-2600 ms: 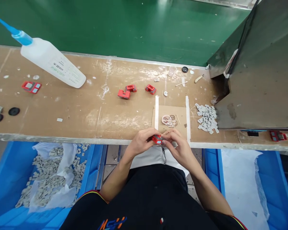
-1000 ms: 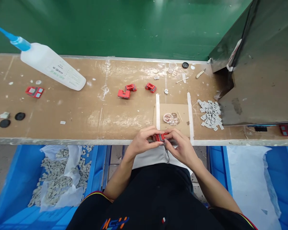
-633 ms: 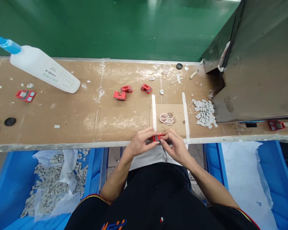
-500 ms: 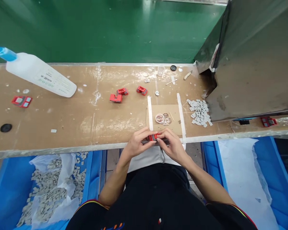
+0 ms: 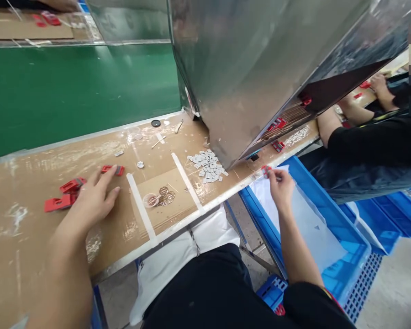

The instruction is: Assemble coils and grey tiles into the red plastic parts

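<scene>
My left hand [image 5: 97,196] reaches across the bench, its fingers apart. One fingertip lies over a small red and grey plastic part [image 5: 120,171]; whether it touches is unclear. Two similar red parts, one a notched red block [image 5: 56,204] and one a red frame-like part [image 5: 71,184], lie beside that hand. Over on the right, my right hand [image 5: 281,187] pinches a red and grey plastic part [image 5: 266,171] between thumb and fingers. It is held at the bench's front edge, above a blue crate [image 5: 358,244] with white sheeting.
Small grey pieces [image 5: 208,167] lie piled by a large metal housing [image 5: 239,82]. A shallow cup [image 5: 151,200] stands on the taped cardboard [image 5: 164,183] beside wet liquid. Further right sits a red part [image 5: 278,146]; beyond, a co-worker's arm [image 5: 330,125] rests near the bench.
The view has swung right. My hands have parted: the right carries a red and grey part out to the right, while the left has moved to the red parts on the bench.
</scene>
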A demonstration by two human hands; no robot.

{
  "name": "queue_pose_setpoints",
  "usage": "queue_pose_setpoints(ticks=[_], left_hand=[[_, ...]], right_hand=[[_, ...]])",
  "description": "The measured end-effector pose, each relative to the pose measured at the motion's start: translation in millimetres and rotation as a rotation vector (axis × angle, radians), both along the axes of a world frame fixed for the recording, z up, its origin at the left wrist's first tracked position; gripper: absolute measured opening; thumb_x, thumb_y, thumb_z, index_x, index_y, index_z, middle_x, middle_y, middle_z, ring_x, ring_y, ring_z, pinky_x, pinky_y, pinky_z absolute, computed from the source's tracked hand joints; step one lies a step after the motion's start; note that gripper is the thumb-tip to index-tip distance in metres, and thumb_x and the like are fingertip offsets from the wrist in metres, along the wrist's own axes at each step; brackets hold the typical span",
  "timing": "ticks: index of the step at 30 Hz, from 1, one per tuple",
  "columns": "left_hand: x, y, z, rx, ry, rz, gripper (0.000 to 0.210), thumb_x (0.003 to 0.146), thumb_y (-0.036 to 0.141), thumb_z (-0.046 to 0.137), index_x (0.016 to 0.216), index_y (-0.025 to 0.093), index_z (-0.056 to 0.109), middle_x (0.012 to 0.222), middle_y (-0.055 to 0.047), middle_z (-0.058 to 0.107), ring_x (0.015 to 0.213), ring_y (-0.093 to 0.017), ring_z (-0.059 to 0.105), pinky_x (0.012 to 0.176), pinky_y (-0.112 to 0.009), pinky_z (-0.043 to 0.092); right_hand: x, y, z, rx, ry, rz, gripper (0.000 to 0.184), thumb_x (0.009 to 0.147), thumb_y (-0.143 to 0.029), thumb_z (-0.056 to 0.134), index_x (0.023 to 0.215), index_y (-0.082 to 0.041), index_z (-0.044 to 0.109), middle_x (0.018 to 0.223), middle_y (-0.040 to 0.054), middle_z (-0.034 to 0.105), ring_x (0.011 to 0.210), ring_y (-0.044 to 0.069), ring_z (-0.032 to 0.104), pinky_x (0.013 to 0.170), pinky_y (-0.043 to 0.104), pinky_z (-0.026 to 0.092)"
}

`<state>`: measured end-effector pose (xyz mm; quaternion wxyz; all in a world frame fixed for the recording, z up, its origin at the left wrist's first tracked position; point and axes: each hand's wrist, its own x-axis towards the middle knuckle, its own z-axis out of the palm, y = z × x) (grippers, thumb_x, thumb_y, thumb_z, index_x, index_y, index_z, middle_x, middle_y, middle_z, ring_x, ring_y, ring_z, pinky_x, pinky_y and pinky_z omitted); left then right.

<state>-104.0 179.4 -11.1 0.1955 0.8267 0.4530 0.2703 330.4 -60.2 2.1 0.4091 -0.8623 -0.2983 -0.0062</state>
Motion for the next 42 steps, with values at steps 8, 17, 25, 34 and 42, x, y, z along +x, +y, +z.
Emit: queue_pose_setpoints(ticks=[8, 17, 25, 34, 42], left_hand=[[28, 13, 19.8, -0.075, 0.194, 0.115, 0.012, 0.083, 0.032, 0.058, 0.089, 0.022, 0.055, 0.096, -0.011, 0.065, 0.102, -0.037, 0.063, 0.093, -0.054, 0.047], [20, -42, 13.3, -0.314, -0.538, 0.370, 0.037, 0.084, 0.043, 0.069, 0.111, 0.020, 0.059, 0.095, -0.006, 0.073, 0.081, -0.020, 0.070, 0.071, -0.030, 0.055], [13, -100, -5.3, -0.970, -1.433, 0.288, 0.040, 0.087, 0.047, 0.074, 0.114, 0.021, 0.062, 0.098, -0.007, 0.078, 0.085, -0.016, 0.076, 0.072, -0.024, 0.060], [16, -126, -11.2, -0.939, -1.429, 0.076, 0.052, 0.078, 0.058, 0.079, 0.111, 0.020, 0.066, 0.110, -0.014, 0.077, 0.076, -0.017, 0.068, 0.061, -0.026, 0.054], [12, -135, -33.0, -0.585, -1.296, 0.228, 0.045, 0.061, 0.046, 0.094, 0.095, 0.021, 0.078, 0.092, -0.004, 0.071, 0.072, -0.012, 0.063, 0.066, -0.023, 0.052]], right_hand=[[93, 68, 0.4, -0.026, -0.110, -0.117, 0.024, 0.083, -0.030, 0.057, 0.066, -0.028, 0.039, 0.081, 0.0123, 0.060, 0.093, 0.029, 0.056, 0.087, 0.046, 0.040], [0, 1, -25.5, 0.033, -0.240, -0.026, 0.009, 0.074, -0.036, 0.056, 0.069, -0.029, 0.054, 0.068, 0.0108, 0.064, 0.062, 0.032, 0.061, 0.070, 0.052, 0.050], [-108, 18, -31.9, 0.077, 0.082, 0.499, 0.030, 0.091, -0.046, 0.061, 0.090, -0.018, 0.071, 0.081, 0.0090, 0.076, 0.072, 0.023, 0.072, 0.069, 0.035, 0.057], [-194, 94, -14.4, 0.022, 0.257, 1.052, 0.025, 0.094, -0.039, 0.063, 0.109, -0.021, 0.068, 0.085, 0.0047, 0.071, 0.064, 0.016, 0.062, 0.060, 0.030, 0.053], [-205, 114, -21.9, 0.069, 0.292, 1.058, 0.018, 0.094, -0.036, 0.062, 0.092, -0.021, 0.073, 0.080, 0.0042, 0.069, 0.061, 0.015, 0.058, 0.055, 0.028, 0.048]])
